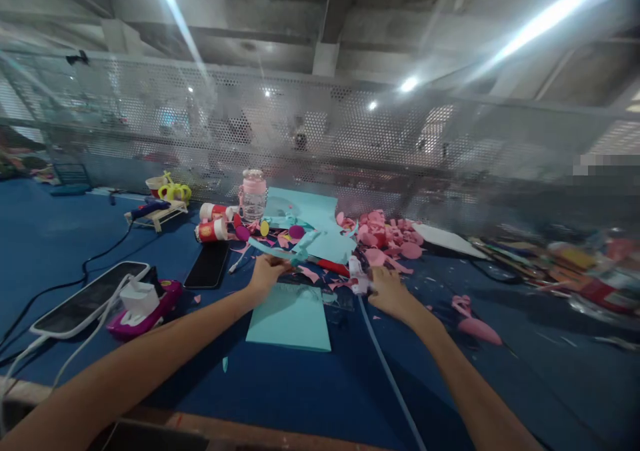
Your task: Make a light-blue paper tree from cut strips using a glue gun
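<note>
The left hand (265, 277) has its fingers drawn together on a pale teal strip (263, 245), which is held up over the table (190, 377) between two teal sheets, one near (290, 321) and one far (305, 204); the raised hold probably keeps the strip clear of the scraps around it. The right hand (390, 291) is beside a whitish tool (357, 277), its fingers curled towards the tool's edge, but I cannot tell whether they grip it. A pale cord (385, 361) runs from the tool towards the table's front edge, perhaps led that way to stay off the sheets. Pink pieces (377, 231) are heaped behind the right hand, likely pushed back for working room. A blue tool (150, 209) rests on a small wooden stand (160, 216), presumably to lift it off the table. Two red-and-white tubs (213, 229) carry print too small to read, and I can make out no brand on the bottle (253, 197) or the black phone (206, 264)
</note>
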Demonstrator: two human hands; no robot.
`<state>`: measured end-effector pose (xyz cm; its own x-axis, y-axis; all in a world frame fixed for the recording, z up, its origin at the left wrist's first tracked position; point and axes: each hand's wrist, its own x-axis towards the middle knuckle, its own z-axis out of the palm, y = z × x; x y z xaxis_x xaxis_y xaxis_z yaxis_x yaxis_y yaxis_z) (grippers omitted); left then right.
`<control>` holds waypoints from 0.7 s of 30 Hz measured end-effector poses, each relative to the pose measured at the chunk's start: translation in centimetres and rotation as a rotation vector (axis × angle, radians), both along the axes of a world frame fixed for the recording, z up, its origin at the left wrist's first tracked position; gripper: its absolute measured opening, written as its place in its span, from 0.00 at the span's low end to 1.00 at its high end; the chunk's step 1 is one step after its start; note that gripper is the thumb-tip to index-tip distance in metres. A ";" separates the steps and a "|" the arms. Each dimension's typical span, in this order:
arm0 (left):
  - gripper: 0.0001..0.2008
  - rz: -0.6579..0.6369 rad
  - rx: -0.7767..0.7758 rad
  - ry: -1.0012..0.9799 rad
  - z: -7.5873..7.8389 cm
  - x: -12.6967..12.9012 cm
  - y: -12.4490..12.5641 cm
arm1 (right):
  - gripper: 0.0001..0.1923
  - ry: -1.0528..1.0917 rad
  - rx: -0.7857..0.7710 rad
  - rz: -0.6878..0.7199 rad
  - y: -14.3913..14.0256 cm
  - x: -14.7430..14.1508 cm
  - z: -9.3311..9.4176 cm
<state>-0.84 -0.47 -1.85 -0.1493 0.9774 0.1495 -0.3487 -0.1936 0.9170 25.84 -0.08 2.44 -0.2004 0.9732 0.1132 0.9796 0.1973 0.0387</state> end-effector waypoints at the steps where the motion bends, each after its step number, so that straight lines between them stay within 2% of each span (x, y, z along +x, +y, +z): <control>1: 0.14 -0.021 0.002 0.009 -0.1 0.1 0.1 | 0.27 -0.017 -0.047 0.013 0.1 0.4 -0.3; 4: 0.14 -0.083 -0.001 0.049 -0.5 -0.1 0.3 | 0.26 -0.034 -0.067 0.013 -0.1 1.1 -0.8; 7: 0.16 -0.117 -0.030 0.085 -0.8 -0.6 0.8 | 0.17 -0.063 0.010 -0.013 -1.0 2.0 -0.9; 11: 0.19 -0.161 -0.102 0.083 -1.1 -1.2 1.5 | 0.15 -0.147 0.095 -0.243 -2.5 3.8 -1.5; 13: 0.19 -0.132 -0.108 0.062 -1.1 -1.2 1.6 | 0.16 -0.164 0.099 -0.352 -3.0 4.3 -1.8; 16: 0.18 -0.052 -0.074 0.050 -0.9 -1.4 1.5 | 0.20 -0.127 0.141 -0.443 -2.8 3.9 -1.4; 19: 0.17 0.032 -0.008 0.086 -0.9 -1.6 1.5 | 0.21 -0.084 0.181 -0.433 -1.5 2.2 0.3; 21: 0.18 0.049 0.016 0.101 -1.0 -1.7 1.5 | 0.19 -0.116 0.198 -0.298 0.2 0.7 1.5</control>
<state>-2.55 1.06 -2.89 -0.1803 0.9667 0.1818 -0.2444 -0.2231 0.9437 26.55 0.10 3.94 0.0658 0.9522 0.2983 0.9797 -0.1184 0.1618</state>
